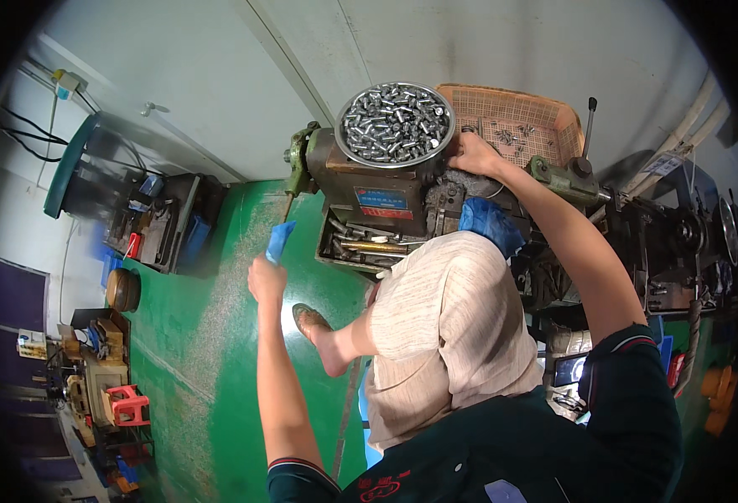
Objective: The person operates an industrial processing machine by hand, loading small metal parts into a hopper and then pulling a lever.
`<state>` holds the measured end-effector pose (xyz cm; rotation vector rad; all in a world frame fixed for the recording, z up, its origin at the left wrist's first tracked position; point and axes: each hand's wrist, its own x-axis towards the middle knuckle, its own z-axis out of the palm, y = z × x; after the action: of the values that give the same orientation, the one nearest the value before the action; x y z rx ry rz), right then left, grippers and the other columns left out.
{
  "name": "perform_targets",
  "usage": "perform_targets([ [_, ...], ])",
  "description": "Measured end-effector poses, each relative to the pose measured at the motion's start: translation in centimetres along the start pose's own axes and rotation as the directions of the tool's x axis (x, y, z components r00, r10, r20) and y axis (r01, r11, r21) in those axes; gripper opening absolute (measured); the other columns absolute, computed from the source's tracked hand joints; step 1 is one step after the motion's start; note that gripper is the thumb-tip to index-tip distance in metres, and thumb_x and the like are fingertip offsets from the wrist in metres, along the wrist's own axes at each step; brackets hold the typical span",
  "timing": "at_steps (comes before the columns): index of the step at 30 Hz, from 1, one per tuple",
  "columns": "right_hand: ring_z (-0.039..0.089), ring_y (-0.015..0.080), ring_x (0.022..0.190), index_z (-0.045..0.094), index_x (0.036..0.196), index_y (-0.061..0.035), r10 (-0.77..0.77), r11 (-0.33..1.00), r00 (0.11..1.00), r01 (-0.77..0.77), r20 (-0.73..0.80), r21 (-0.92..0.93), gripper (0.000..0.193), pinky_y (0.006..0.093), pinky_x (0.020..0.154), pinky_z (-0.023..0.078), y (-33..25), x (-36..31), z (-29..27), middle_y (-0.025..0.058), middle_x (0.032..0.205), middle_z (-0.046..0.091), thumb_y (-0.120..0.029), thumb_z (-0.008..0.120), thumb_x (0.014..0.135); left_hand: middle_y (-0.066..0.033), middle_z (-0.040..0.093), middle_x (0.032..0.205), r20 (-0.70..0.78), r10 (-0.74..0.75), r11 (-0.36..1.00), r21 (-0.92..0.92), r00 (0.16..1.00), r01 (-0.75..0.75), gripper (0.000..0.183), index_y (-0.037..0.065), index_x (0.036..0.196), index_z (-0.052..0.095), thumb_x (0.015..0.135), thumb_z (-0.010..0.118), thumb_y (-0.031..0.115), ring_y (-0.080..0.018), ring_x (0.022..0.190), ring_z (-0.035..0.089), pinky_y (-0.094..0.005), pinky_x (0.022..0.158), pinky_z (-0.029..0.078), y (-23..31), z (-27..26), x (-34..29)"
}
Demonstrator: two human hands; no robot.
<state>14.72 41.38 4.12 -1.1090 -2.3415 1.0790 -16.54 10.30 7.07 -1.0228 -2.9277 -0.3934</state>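
My left hand (266, 279) is closed round the lower end of a lever handle (279, 241) wrapped in blue, which hangs from a green arm on the left of a small bench machine (369, 189). On top of the machine rests a round metal bowl (396, 124) heaped with small shiny metal parts. My right hand (472, 155) is just right of the bowl, at the machine's working end. Its fingers are bent together, and their tips and whatever they hold are hidden.
Behind my right hand, an orange plastic basket (537, 117) holds a few loose metal parts. A tray of tools and rods (365, 245) sits below the machine. A green clamp with an upright black-knobbed lever (585, 159) stands on the right. Another machine (168, 220) and a red stool (126, 407) are at left.
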Motion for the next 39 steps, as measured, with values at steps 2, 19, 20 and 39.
perform_targets([
  [2, 0.058, 0.0279, 0.085, 0.059, 0.091, 0.0014, -0.021, 1.0, 1.0, 0.021, 0.017, -0.007, 0.034, 0.0339, 0.076, 0.044, -1.0, -0.5, -0.1, 0.0164, 0.086, 0.061, -0.018, 0.062, 0.063, -0.02, 0.061, 0.081, 0.003, -0.001, 1.0, -0.002, 1.0, 0.001, 0.022, 0.007, 0.089, 0.061, 0.068, 0.057, 0.011, -0.0368, 0.08, 0.058, -0.0442, 0.07, 0.047, 1.0, 0.3, -1.2],
  [19, 0.048, 0.0255, 0.094, 0.062, 0.073, -0.0102, -0.358, 0.91, 0.732, 0.137, -0.58, -0.39, 0.014, 0.0409, 0.08, 0.036, -9.9, -1.7, -6.2, 0.0059, 0.083, 0.059, -0.022, 0.061, 0.065, -0.021, 0.06, 0.083, 0.01, 0.022, 0.995, -0.096, 1.0, -0.021, 0.023, 0.008, 0.092, 0.06, 0.07, 0.058, 0.015, -0.0378, 0.082, 0.057, -0.0453, 0.07, 0.045, 1.6, -0.1, -1.9],
  [20, 0.047, 0.0254, 0.095, 0.062, 0.072, -0.01, -0.35, 0.881, 0.791, 0.096, -0.502, -0.464, 0.014, 0.0397, 0.08, 0.035, -10.6, -1.6, -5.9, 0.0061, 0.082, 0.059, -0.022, 0.062, 0.065, -0.0209, 0.06, 0.083, 0.017, 0.018, 0.995, -0.101, 1.0, -0.017, 0.023, 0.008, 0.092, 0.06, 0.07, 0.058, 0.015, -0.0378, 0.082, 0.057, -0.0452, 0.07, 0.045, 1.6, -0.2, -1.9],
  [39, 0.057, 0.0212, 0.067, 0.061, 0.067, -0.0076, -0.157, 0.954, 0.926, 0.052, -0.344, -0.296, 0.018, 0.0325, 0.064, 0.045, -11.9, -2.2, -9.6, 0.0063, 0.069, 0.061, -0.023, 0.064, 0.059, -0.0213, 0.06, 0.083, 0.002, 0.021, 0.993, -0.117, 1.0, -0.021, 0.024, 0.007, 0.092, 0.06, 0.07, 0.058, 0.015, -0.0381, 0.082, 0.056, -0.0449, 0.071, 0.045, 1.1, 0.2, -1.8],
])
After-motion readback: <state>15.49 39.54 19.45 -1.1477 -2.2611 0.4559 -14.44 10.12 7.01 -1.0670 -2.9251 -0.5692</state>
